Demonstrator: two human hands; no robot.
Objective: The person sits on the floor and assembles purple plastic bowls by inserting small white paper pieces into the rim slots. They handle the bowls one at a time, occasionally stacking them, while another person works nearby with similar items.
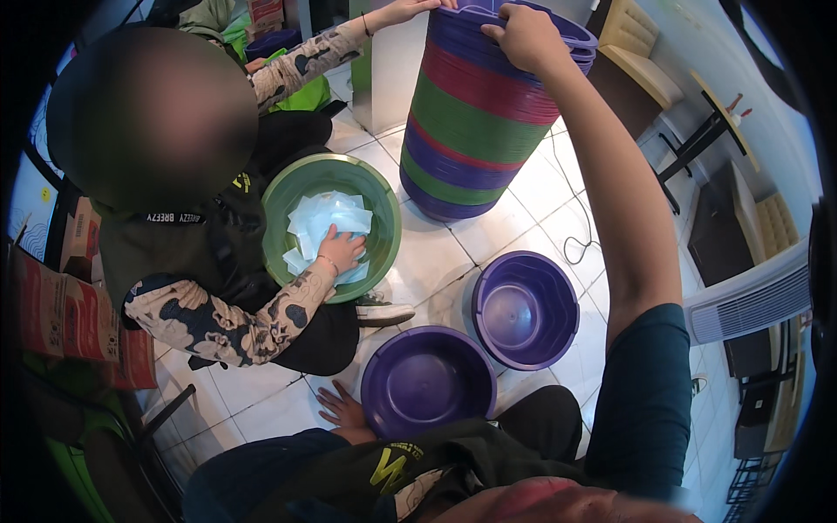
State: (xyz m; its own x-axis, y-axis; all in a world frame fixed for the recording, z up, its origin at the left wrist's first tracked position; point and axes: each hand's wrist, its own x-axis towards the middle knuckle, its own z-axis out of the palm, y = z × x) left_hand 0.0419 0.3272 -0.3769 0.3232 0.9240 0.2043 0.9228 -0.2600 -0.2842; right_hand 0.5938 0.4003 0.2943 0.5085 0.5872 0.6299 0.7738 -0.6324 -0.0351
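Note:
My right hand (527,39) reaches up to a tall stack of nested plastic basins (475,113) in purple, red and green bands. Its fingers are curled over the rim of the top purple basin (571,30). Low down, my left hand (340,411) rests on the floor tiles with its fingers spread, holding nothing, beside a purple basin (427,383). A second purple basin (527,309) stands just right of that one. Across from me, a co-worker's hand (417,9) touches the stack's rim, and their other hand (342,251) lies on pale blue-white sheets in a green basin (279,187).
The co-worker (200,270), in patterned sleeves, sits at the left. Red and brown cartons (74,314) stand behind them. A thin cable (580,248) lies on the white tiled floor (436,261). To the right are a white slatted appliance (754,296), a small table (724,118) and padded seats (636,52).

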